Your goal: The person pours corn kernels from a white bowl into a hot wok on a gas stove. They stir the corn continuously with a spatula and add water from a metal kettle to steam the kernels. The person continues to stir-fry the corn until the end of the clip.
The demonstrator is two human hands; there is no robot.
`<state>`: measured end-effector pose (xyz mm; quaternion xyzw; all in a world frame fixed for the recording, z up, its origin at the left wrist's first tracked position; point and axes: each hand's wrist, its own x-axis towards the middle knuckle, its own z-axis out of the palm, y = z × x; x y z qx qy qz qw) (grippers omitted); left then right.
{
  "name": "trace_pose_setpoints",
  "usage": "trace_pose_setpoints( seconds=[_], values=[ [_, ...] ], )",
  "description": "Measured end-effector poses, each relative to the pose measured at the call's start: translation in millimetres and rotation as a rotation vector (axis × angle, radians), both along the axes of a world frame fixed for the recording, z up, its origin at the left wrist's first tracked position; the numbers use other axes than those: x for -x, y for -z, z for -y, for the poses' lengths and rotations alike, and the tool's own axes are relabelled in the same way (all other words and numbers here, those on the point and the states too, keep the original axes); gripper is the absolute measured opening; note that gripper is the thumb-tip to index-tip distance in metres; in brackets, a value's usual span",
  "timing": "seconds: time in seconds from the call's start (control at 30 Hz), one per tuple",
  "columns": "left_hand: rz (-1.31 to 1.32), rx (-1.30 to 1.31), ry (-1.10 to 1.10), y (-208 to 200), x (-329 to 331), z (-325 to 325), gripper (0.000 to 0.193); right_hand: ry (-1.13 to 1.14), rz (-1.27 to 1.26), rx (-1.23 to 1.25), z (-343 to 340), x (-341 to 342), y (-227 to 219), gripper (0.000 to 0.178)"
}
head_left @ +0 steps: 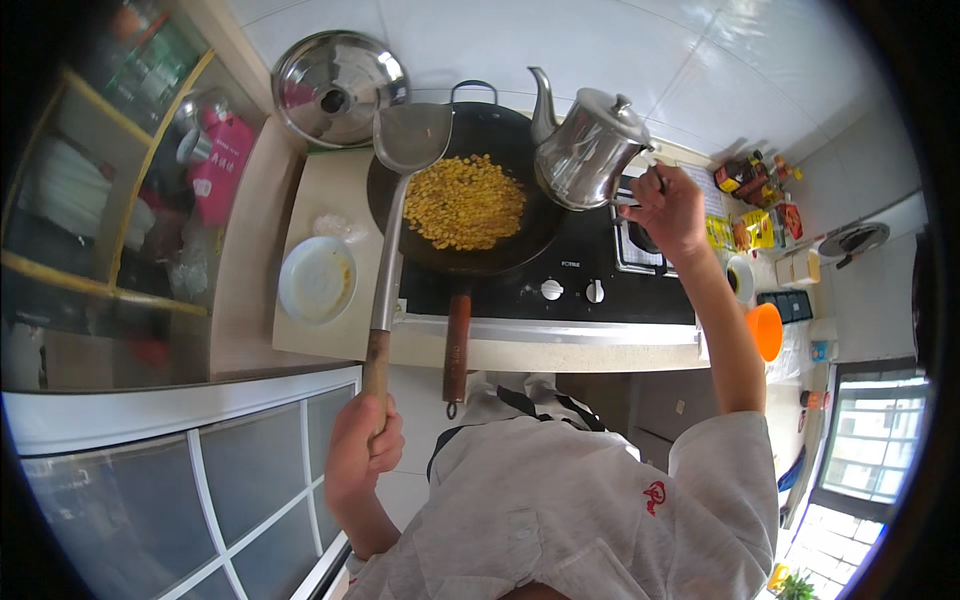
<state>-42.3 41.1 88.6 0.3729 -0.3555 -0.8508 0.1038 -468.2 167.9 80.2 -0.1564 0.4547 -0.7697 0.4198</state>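
My left hand [362, 445] is closed around the wooden handle of a long metal wok spatula [412, 140]. The spatula's blade is raised over the far left rim of a dark wok [540, 225]. Yellow-brown kernels, perhaps corn or beans, [466, 203] lie in a layer on the wok's bottom. The wok's wooden handle [457, 345] points toward me. My right hand [668, 210] grips the handle side of a shiny steel kettle [590, 150], its fingers curled. The kettle is held by the wok's right rim, with its spout on the left. I cannot tell whether liquid is coming out.
Under the wok is a black gas stove [640, 300] with two white knobs. A steel lid [338, 92] leans on the back wall; a white plate [317, 280] sits at the left. Sauce bottles [765, 185] and an orange cup [765, 332] stand at the right.
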Motion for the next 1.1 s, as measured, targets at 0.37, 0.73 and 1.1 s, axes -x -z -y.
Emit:
trace_pose_setpoints(
  seconds=[0.37,0.73,1.1],
  values=[
    [0.048,-0.138,-0.124,22,98,-51,0.029,0.453,-0.189,-0.156,-280,141,-26,0.035],
    [0.144,-0.015,-0.347,5,169,-83,0.033,0.743,-0.049,-0.46,-486,287,129,0.033],
    [0.099,0.063,-0.329,-16,194,-79,0.036,0.649,0.04,-0.532,-510,338,218,0.032]
  ],
)
